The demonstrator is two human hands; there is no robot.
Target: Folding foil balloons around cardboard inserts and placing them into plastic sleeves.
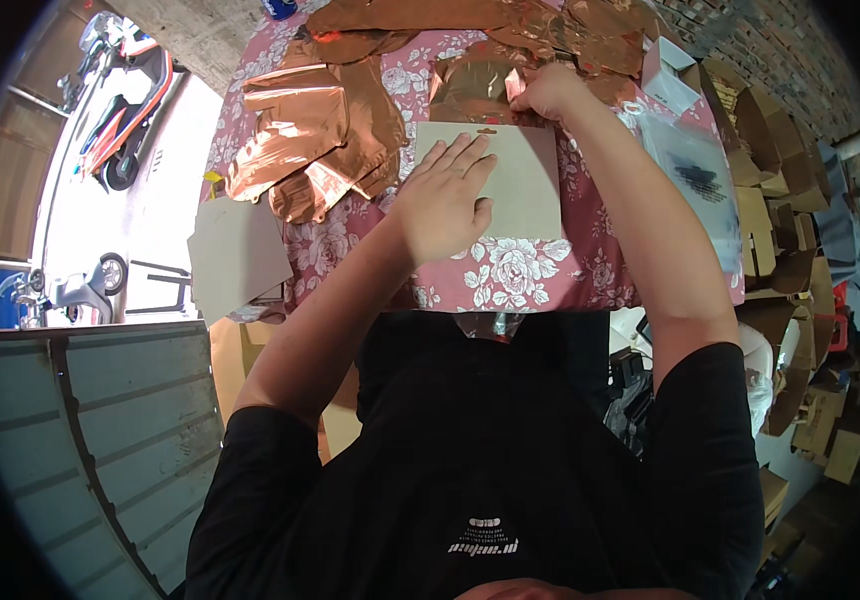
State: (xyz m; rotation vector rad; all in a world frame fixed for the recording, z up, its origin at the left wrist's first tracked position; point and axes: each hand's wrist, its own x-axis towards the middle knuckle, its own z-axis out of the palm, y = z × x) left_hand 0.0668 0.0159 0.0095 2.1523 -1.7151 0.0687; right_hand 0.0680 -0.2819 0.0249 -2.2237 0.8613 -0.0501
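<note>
Card point(528, 185) under L hand point(447, 200), slot end point(487, 131) fwd.

1. One holed beige card point(530, 190) is lying flat.
2. Two hands are showing: left hand point(442, 202) on that card, right hand point(555, 93) just beyond.
3. One white box point(668, 76) is sitting beyond it, rightward.
4. Copper foils point(300, 125) are overlapping left of and beyond the card, uncountable.
</note>
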